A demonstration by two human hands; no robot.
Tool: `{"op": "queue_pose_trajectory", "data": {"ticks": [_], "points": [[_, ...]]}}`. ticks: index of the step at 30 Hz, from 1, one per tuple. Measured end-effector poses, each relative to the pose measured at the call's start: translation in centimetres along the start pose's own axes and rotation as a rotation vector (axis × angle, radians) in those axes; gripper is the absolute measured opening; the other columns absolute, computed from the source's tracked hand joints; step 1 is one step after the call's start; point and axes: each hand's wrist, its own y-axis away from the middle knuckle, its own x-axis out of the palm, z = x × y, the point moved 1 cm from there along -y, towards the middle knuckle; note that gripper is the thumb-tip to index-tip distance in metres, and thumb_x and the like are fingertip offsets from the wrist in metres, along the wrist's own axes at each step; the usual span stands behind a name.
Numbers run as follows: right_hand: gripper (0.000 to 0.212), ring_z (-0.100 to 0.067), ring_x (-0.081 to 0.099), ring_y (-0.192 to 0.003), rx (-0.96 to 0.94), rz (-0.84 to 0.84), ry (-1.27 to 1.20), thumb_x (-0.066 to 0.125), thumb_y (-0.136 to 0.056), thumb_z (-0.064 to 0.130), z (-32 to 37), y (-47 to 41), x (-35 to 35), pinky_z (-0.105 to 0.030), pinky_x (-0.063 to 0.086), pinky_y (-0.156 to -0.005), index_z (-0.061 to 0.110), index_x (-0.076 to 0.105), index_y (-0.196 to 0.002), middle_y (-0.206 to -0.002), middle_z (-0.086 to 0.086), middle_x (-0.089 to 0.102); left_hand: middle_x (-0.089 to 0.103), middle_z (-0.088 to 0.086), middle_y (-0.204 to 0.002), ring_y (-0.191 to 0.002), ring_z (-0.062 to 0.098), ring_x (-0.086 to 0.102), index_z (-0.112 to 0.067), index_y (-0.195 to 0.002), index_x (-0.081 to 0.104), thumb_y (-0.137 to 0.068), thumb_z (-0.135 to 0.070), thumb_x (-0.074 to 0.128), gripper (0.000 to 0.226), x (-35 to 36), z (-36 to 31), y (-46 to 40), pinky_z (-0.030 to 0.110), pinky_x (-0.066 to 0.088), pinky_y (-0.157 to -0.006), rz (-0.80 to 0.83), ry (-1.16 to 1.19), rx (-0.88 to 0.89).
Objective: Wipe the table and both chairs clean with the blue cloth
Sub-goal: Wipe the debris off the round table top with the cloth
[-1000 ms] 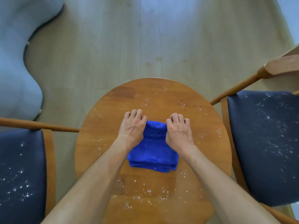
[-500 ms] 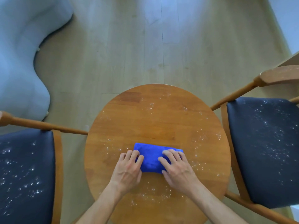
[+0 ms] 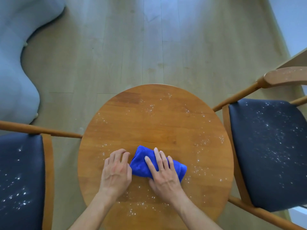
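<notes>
The folded blue cloth [image 3: 141,165] lies slantwise on the near middle of the round wooden table [image 3: 156,123], which is dotted with white crumbs. My right hand [image 3: 163,173] lies on top of the cloth, fingers stretched out and pressing it down. My left hand [image 3: 116,171] rests on the table against the cloth's left edge, fingers bent with the tips on the wood; its thumb is hidden. The left chair [image 3: 20,178] and the right chair [image 3: 269,150] have dark seats speckled with white crumbs.
A pale blue sofa [image 3: 18,67] curves along the far left on the light wood floor [image 3: 149,47]. The wooden arm rail [image 3: 41,130] of the left chair almost meets the table's rim. The right chair's backrest [image 3: 287,77] stands at the far right.
The cloth has been folded toward me into a narrower bundle and now lies slanted. My left hand has slid off it to its left edge; my right hand stays on top.
</notes>
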Motion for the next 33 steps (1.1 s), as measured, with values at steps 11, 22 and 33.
{"op": "queue_pose_trajectory", "data": {"ticks": [11,22,33], "points": [[0.055,-0.034,0.035,-0.141,0.04,-0.254,0.029,0.056,-0.086,0.023,-9.6,-1.2,-0.7,-0.049,0.036,-0.109,-0.004,0.053,-0.133,-0.15,-0.022,0.037,0.04,0.016,-0.149,-0.137,0.038,0.037,-0.014,-0.136,0.054,-0.092,-0.033,0.032,0.052,2.6,-4.5,-6.6,0.063,0.043,-0.096,0.247,-0.092,0.073],[0.061,-0.045,0.045,-0.123,1.148,-0.471,-0.02,0.054,-0.085,0.036,-13.2,-1.3,-1.4,-0.052,0.044,-0.083,0.006,0.047,-0.138,-0.147,-0.025,0.038,-0.033,0.01,-0.155,-0.145,0.034,-0.025,-0.028,-0.14,-0.031,-0.082,-0.075,0.045,0.106,3.6,-3.9,-6.6,0.06,0.012,-0.116,0.476,-0.297,0.141],[0.051,-0.038,0.049,-0.122,0.365,-0.341,0.015,0.061,-0.084,0.02,-12.1,1.2,-0.2,-0.046,0.042,-0.091,0.021,0.056,-0.134,-0.149,-0.016,0.042,-0.004,0.007,-0.163,-0.149,0.032,-0.003,-0.019,-0.155,0.014,-0.064,-0.079,0.06,0.119,4.3,-3.2,-6.5,0.067,0.03,-0.103,0.388,-0.269,0.05]]}}
